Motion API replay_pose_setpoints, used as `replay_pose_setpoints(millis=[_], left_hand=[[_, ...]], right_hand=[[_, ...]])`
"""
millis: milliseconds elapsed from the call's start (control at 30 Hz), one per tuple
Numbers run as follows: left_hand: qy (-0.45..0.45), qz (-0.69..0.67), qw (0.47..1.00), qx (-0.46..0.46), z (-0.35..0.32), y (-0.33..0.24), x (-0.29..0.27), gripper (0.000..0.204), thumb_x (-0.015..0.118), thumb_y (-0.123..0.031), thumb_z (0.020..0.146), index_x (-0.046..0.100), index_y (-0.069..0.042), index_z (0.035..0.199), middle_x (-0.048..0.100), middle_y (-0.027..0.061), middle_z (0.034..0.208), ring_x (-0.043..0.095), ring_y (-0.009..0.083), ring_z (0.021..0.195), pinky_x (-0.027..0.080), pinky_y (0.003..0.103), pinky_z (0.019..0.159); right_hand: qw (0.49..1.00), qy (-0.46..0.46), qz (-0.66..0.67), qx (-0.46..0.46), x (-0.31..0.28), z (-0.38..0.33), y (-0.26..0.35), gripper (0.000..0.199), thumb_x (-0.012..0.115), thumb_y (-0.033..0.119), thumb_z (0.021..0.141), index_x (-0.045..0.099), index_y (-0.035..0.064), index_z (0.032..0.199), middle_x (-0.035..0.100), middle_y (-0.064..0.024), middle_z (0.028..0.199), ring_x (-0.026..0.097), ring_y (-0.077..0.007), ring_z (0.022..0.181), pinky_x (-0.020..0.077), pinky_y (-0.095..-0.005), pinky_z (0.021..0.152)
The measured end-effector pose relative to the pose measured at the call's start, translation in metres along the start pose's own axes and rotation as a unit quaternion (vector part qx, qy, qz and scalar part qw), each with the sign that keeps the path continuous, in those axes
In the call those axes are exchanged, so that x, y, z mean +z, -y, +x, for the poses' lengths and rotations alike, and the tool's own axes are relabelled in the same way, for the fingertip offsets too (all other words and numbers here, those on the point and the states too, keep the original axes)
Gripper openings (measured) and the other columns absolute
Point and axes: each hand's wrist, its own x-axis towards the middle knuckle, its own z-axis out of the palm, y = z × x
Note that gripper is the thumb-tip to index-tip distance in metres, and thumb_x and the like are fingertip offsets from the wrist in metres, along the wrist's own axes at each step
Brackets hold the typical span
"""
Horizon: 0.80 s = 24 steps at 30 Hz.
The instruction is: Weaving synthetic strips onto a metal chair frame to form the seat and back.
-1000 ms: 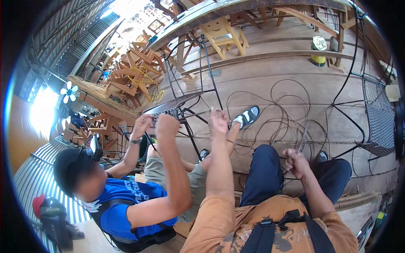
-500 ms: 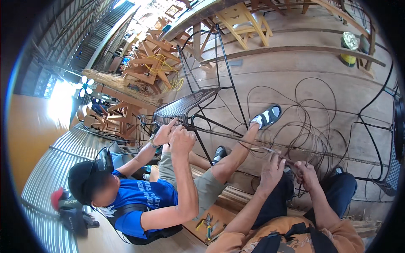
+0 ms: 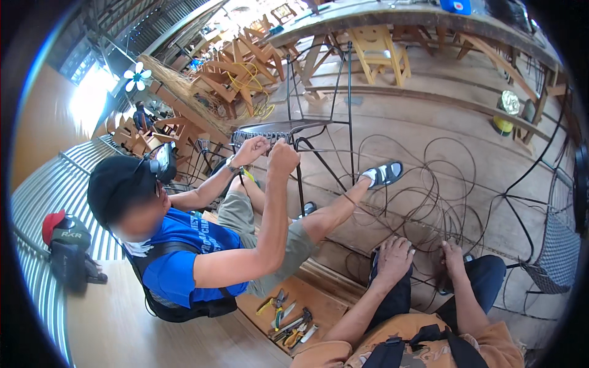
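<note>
My left hand [image 3: 394,260] lies over my left knee, its fingers stretched out, with nothing seen in it. Above my other leg, my right hand [image 3: 453,256] is closed in a pinch. What it holds is too thin and dark to make out. Loops of brown weaving strand [image 3: 429,178] spread over the floor just beyond both hands. To the left, a co-worker's hands [image 3: 273,153] work at the edge of a partly woven chair seat [image 3: 264,130] on a black metal frame [image 3: 350,110].
A woven chair [image 3: 555,251] stands at the right. Pliers [image 3: 279,300] and other hand tools lie on a wooden board [image 3: 251,306] at lower left. The co-worker's sandalled foot [image 3: 383,174] reaches toward the coils. A long workbench [image 3: 392,17] crosses the back, with a yellow wooden chair [image 3: 377,55] before it.
My left hand has let go of the strand and dropped onto my knee. The strand no longer stretches taut to my hands. The view has shifted, and the co-worker's hands remain at the seat.
</note>
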Motion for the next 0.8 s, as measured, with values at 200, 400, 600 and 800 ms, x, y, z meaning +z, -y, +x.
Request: replay_pose_setpoints(millis=[200,400,600,800], left_hand=[[0.023,0.034,0.999,0.009,0.004,-0.020,0.012,0.024,0.054,-0.029,0.084,0.061,-0.008,0.095,0.060,0.0077,0.100,0.051,0.0253,0.102,0.037,0.043,0.089],[0.001,0.052,0.999,0.010,-0.001,-0.024,0.009,0.024,0.054,-0.029,0.085,0.062,-0.008,0.093,0.062,0.0087,0.097,0.052,0.0255,0.102,0.037,0.043,0.089],[0.003,0.022,1.000,0.017,-0.006,-0.019,0.004,0.027,0.052,-0.029,0.086,0.062,-0.007,0.098,0.061,0.0088,0.104,0.052,0.0270,0.105,0.037,0.047,0.093],[-0.033,0.008,0.999,0.012,-0.009,-0.014,-0.005,0.023,0.053,-0.026,0.085,0.061,-0.006,0.092,0.062,0.0092,0.097,0.054,0.0277,0.100,0.038,0.046,0.090]], right_hand=[[0.997,-0.068,0.030,-0.031,-0.072,-0.043,-0.004,0.028,0.048,0.029,0.092,0.058,0.0046,0.084,0.042,0.0022,0.056,0.037,-0.0076,0.040,0.0286,-0.0222,0.034],[0.996,-0.077,0.030,-0.034,-0.094,-0.071,-0.015,0.027,0.047,0.028,0.093,0.054,0.0055,0.081,0.041,0.0025,0.054,0.037,-0.0084,0.037,0.0278,-0.0235,0.031],[0.992,-0.079,-0.050,-0.080,-0.087,-0.065,-0.029,0.025,0.046,0.027,0.093,0.054,0.0057,0.083,0.042,0.0019,0.055,0.038,-0.0080,0.040,0.0296,-0.0229,0.034],[0.983,-0.082,-0.042,-0.160,-0.075,-0.052,-0.033,0.025,0.047,0.022,0.092,0.057,0.0010,0.101,0.046,-0.0005,0.062,0.043,-0.0085,0.055,0.0347,-0.0240,0.049]])
